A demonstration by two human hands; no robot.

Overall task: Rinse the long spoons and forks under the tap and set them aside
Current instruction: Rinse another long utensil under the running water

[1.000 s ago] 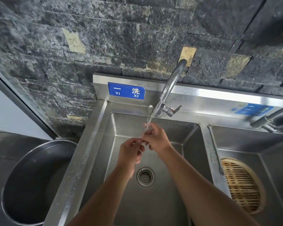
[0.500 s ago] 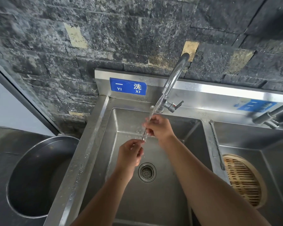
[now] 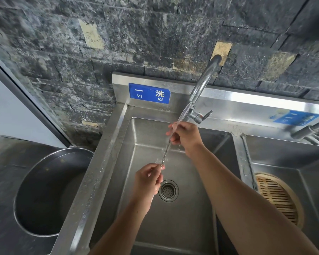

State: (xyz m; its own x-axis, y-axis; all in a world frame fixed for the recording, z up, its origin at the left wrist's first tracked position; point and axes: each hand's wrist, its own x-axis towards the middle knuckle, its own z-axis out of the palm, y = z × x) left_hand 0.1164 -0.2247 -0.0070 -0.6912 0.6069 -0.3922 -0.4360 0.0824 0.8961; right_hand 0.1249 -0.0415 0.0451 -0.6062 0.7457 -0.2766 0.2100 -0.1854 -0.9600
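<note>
A long, thin twisted-metal utensil [image 3: 166,153] runs slantwise over the left sink basin [image 3: 191,218], under the water falling from the curved tap [image 3: 203,83]. My right hand [image 3: 186,137] pinches its upper end just below the tap's outlet. My left hand [image 3: 148,179] grips its lower end above the drain [image 3: 168,190]. Whether it is a spoon or a fork is hidden by my fingers. A second long fork [image 3: 249,162] lies on the divider between the two basins, tines toward me.
A round slatted bamboo mat [image 3: 280,199] lies in the right basin, under a second tap [image 3: 311,131]. A large steel pot [image 3: 44,190] stands on the dark floor left of the sink. A blue label [image 3: 149,93] is on the backsplash.
My hands have drawn apart along the utensil: the right one stays up by the tap, the left one has slid down toward the drain, baring more of the shaft.
</note>
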